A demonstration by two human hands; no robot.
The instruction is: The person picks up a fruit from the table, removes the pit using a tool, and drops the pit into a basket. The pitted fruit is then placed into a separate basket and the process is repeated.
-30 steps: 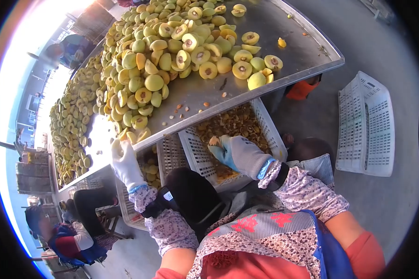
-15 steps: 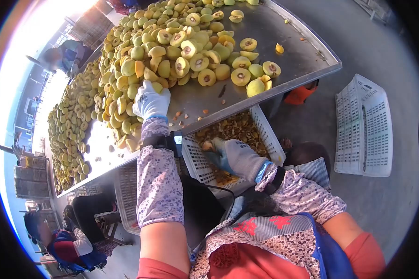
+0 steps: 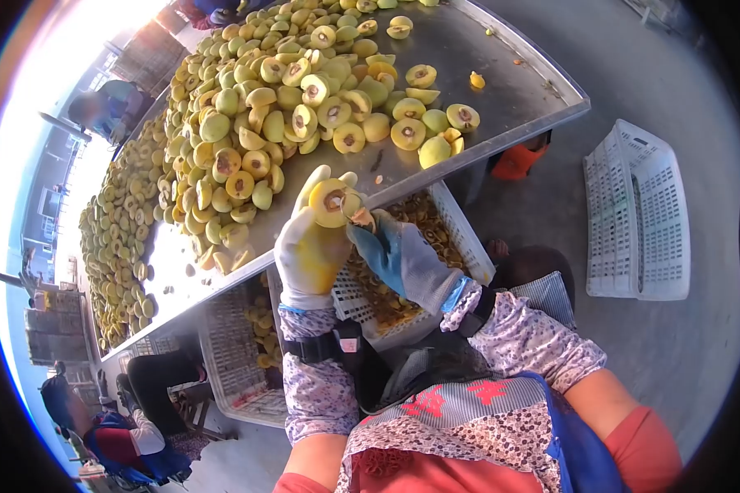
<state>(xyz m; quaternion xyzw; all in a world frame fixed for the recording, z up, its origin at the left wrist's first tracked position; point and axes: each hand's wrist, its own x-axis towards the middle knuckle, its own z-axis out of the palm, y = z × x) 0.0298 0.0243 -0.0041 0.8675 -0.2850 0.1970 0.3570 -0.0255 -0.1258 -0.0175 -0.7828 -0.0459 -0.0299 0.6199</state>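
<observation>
My left hand (image 3: 312, 255), in a white glove stained yellow, holds up a halved peach (image 3: 327, 202), its cut face and brown middle showing. My right hand (image 3: 411, 261), in a grey and blue glove, is closed at the peach's right edge. A small brownish piece (image 3: 361, 217) shows at its fingertips; I cannot make out what it is. Behind the hands, a heap of halved yellow-green peaches (image 3: 263, 123) covers much of the metal table (image 3: 501, 135). Below my right hand stands a white plastic crate (image 3: 462, 222) with brown-yellow scraps (image 3: 429, 226) in it.
The table's raised metal rim (image 3: 543, 123) runs close in front of me. A white crate (image 3: 637, 214) stands on the floor at right, and another crate (image 3: 230, 361) with fruit sits under the table. An orange object (image 3: 518, 160) is beneath the corner. Co-workers sit at left.
My left hand has come back from the heap with a halved peach. My right hand has risen from over the scrap crate to meet it. The view has shifted slightly.
</observation>
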